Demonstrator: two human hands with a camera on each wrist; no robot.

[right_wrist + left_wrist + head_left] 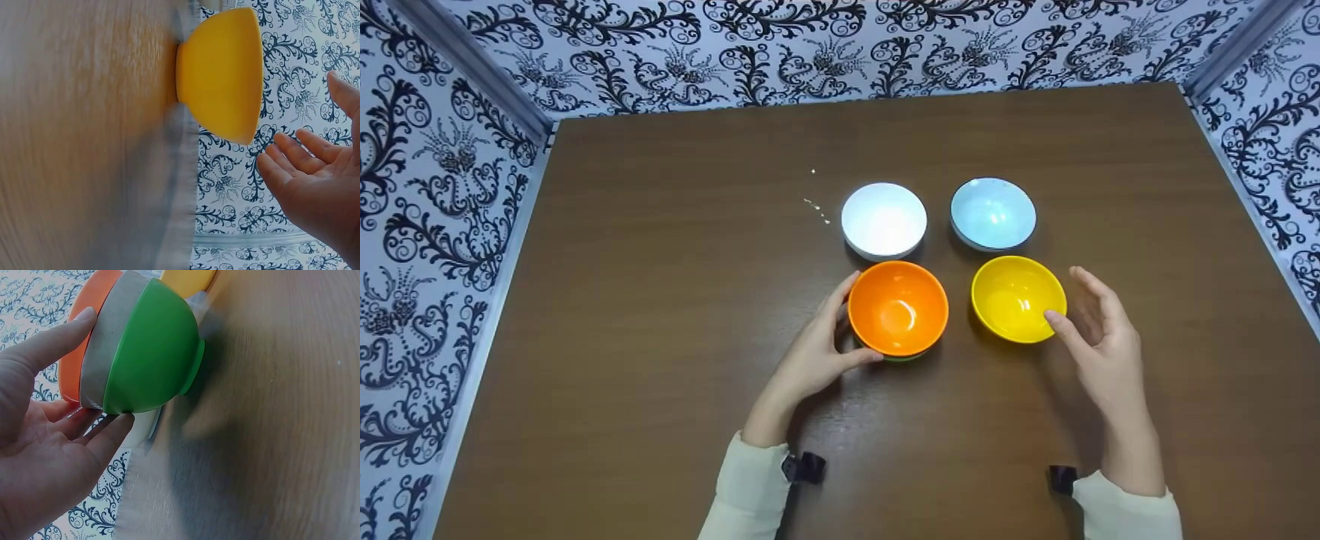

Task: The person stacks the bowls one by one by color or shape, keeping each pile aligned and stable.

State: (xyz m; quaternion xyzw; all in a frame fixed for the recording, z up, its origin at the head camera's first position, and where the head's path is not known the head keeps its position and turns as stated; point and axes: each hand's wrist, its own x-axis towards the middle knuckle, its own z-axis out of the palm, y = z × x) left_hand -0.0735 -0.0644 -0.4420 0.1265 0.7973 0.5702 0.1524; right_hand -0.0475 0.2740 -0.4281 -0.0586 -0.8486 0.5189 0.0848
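My left hand (pixel 814 352) grips a nested stack of three bowls from the left side. On top is an orange bowl (pixel 898 307); the left wrist view shows a grey bowl (pixel 115 332) and a green bowl (pixel 157 354) beneath it. The thumb lies against the stack's side, with the fingers around the opposite side. To the right of the stack stands a yellow bowl (pixel 1012 300), upright on the table. Close beside its right rim is my right hand (pixel 1110 352), thumb and fingers spread. In the right wrist view a gap separates that hand from the yellow bowl.
Behind the stack stands a white bowl (pixel 883 221), with a light blue bowl (pixel 994 214) to its right. Small pale crumbs (pixel 817 210) lie left of the white bowl on the brown wooden table (pixel 660 300). Patterned panels (pixel 825 52) border the table.
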